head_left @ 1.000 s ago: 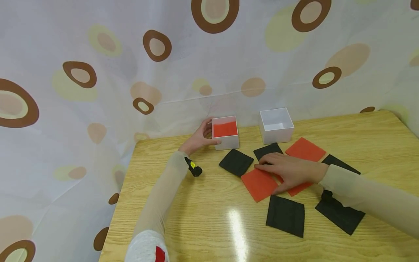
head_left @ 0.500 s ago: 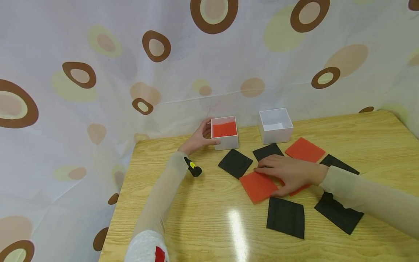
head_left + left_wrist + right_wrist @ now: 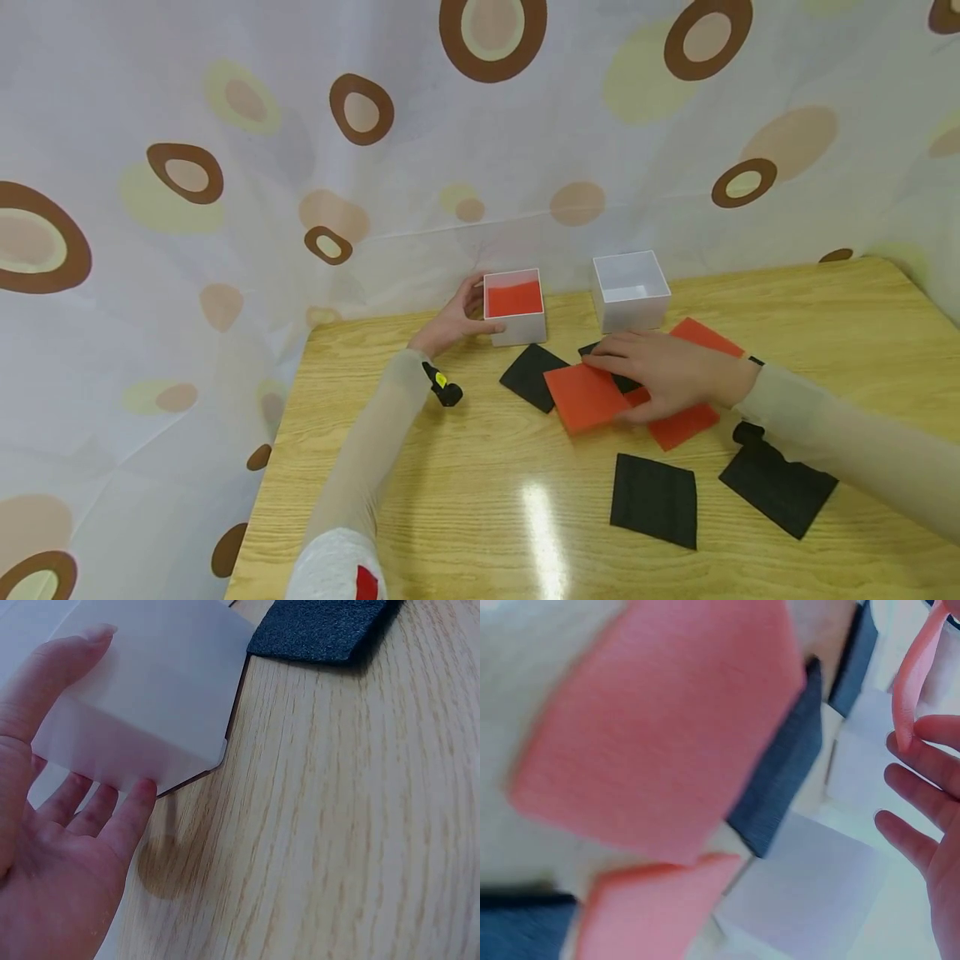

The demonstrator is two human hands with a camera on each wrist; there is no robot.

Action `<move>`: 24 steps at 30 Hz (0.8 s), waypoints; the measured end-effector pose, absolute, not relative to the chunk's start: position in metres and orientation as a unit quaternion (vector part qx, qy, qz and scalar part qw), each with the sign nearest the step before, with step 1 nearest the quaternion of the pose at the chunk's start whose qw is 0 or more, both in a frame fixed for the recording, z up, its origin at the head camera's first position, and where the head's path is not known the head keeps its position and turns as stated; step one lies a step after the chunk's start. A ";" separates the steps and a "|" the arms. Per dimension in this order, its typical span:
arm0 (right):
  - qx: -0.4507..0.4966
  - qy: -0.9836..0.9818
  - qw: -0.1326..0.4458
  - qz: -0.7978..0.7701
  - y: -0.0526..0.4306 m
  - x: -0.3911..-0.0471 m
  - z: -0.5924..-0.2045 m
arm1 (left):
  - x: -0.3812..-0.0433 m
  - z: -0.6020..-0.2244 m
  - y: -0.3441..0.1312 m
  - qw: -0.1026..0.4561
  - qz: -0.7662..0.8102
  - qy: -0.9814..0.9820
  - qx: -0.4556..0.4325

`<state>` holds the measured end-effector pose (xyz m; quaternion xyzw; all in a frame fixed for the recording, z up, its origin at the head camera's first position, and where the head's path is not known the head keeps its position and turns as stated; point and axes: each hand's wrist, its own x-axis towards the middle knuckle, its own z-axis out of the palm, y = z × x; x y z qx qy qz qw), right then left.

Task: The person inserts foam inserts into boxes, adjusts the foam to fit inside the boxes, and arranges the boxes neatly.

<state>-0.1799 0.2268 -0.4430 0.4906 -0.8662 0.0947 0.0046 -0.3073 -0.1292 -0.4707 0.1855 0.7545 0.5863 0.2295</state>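
My right hand (image 3: 667, 371) pinches a red foam square (image 3: 581, 398) by its edge, slightly raised and tilted over the table. In the right wrist view the held square (image 3: 915, 675) hangs edge-on from the thumb and fingertips. On the left, my left hand (image 3: 450, 321) grips a white open-topped box (image 3: 517, 331), thumb on its front face and fingers round its side. Inside that box lies red foam (image 3: 514, 298). Beneath and beside my right hand are another red square (image 3: 682, 427) and a black foam square (image 3: 531, 375), partly covered by the held one.
A second white box (image 3: 636, 317) stands at the back, right of the gripped one. Another red square (image 3: 705, 336) lies partly behind the right hand. Nearer the front are two black squares (image 3: 654, 502). A patterned curtain (image 3: 420, 167) hangs behind the table (image 3: 465, 517).
My right hand has lifted the red square off the table, shifting slightly away from me, so it now overlaps the left black square. My left hand stays on the box.
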 end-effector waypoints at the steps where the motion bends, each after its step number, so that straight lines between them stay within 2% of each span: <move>1: 0.490 -0.867 0.009 0.092 0.226 -0.181 -0.440 | -0.307 -0.471 -0.129 0.229 0.585 0.756 0.185; 16: 0.482 -0.869 0.083 0.079 0.210 -0.216 -0.404 | -0.309 -0.474 -0.130 0.227 0.586 0.754 0.190; 24: 0.459 -0.883 0.065 0.068 0.191 -0.236 -0.392 | -0.310 -0.476 -0.131 0.230 0.585 0.753 0.194</move>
